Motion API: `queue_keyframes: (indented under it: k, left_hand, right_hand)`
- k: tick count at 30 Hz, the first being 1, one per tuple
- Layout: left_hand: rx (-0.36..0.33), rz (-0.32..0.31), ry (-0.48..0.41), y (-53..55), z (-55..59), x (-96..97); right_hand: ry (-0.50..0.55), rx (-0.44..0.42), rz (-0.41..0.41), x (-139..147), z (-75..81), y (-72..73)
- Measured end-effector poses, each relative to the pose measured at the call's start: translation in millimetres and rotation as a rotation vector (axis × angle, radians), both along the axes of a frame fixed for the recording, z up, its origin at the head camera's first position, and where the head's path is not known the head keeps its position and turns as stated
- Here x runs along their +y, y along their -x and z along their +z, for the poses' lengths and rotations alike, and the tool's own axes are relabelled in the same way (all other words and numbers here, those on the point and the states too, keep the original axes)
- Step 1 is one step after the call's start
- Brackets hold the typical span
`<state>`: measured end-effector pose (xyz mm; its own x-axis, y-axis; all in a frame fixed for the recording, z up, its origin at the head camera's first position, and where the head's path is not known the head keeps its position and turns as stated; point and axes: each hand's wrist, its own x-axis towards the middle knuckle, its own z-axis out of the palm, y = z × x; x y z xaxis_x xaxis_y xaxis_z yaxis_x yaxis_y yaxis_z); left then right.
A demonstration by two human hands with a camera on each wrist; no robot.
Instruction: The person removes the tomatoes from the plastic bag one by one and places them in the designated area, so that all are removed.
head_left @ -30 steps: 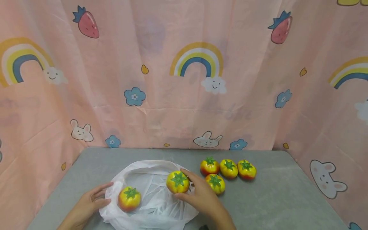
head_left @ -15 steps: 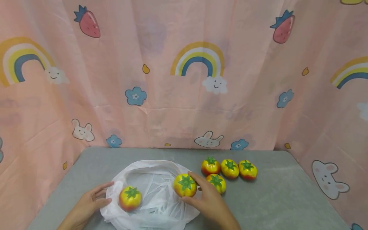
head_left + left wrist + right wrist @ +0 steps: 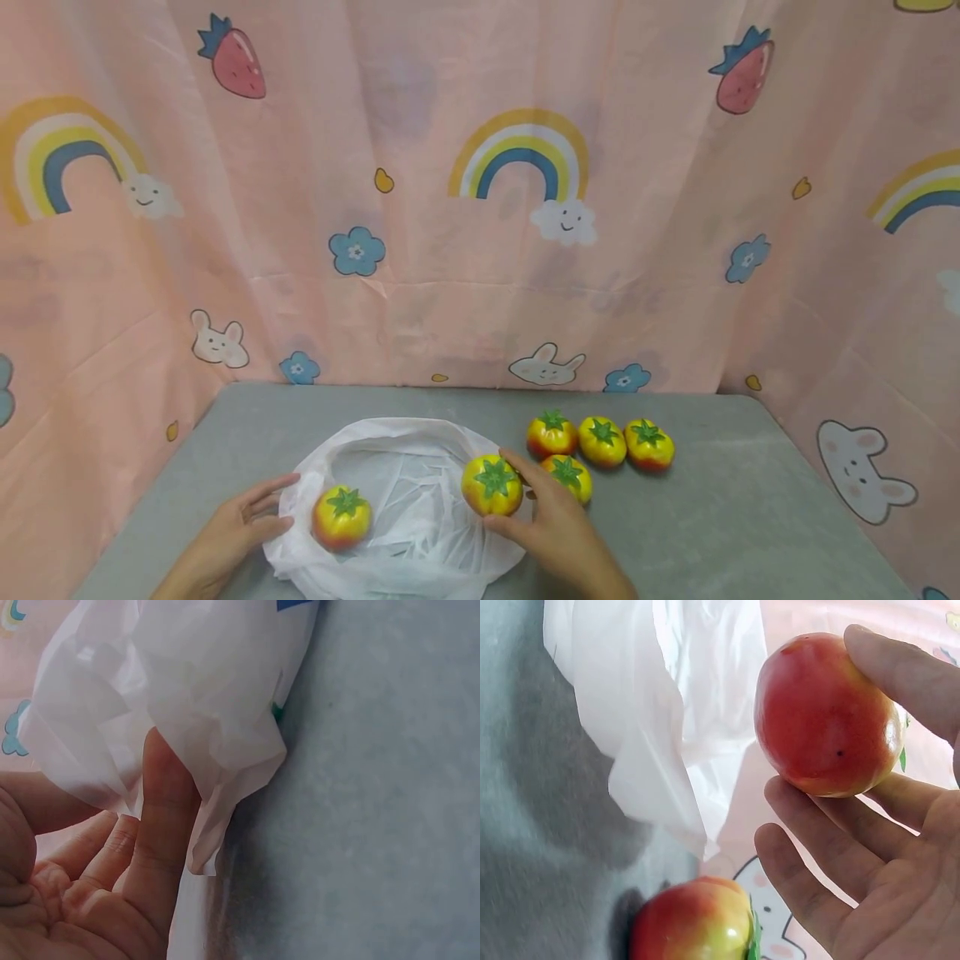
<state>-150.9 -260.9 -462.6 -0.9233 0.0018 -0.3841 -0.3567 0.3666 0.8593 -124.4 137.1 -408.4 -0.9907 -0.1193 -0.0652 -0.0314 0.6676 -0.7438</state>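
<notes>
A white plastic bag (image 3: 405,575) lies with its mouth spread wide on the table. My left hand (image 3: 225,533) holds its left edge; in the left wrist view the fingers (image 3: 166,802) press on the bunched film. One yellow-red tomato (image 3: 341,521) with a green star-shaped calyx sits inside the bag by the left rim. Over the bag's right rim, my right hand (image 3: 558,529) grips another tomato (image 3: 491,487) between thumb and fingers. The right wrist view shows the red underside of that held tomato (image 3: 825,720), with the bag's hanging edge (image 3: 645,772) beside it.
Several more tomatoes (image 3: 602,442) stand in a cluster right of the bag, the nearest (image 3: 570,477) partly behind my right hand. The grey table (image 3: 750,517) extends to the right. A pink printed curtain (image 3: 420,325) hangs along the back and sides.
My right hand has moved right and slightly nearer with its tomato, from above the bag's opening to its right rim. The left hand keeps its place on the bag.
</notes>
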Motion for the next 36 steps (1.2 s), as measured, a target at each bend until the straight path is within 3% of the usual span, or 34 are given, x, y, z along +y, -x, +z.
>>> queue_keyframes:
  k: [8,17,36]
  left_hand:
    - [0.003,0.008,0.026,1.5,-0.2,5.1]
    - [0.01,0.015,0.031,0.8,-0.1,7.1]
    - [0.015,0.007,0.013,-2.2,1.6,3.4]
  right_hand:
    - [0.019,-0.014,-0.094,10.3,-1.4,1.3]
    - [0.063,0.027,-0.113,23.3,-0.5,3.6]
    - [-0.024,0.061,-0.163,34.4,3.8,3.4]
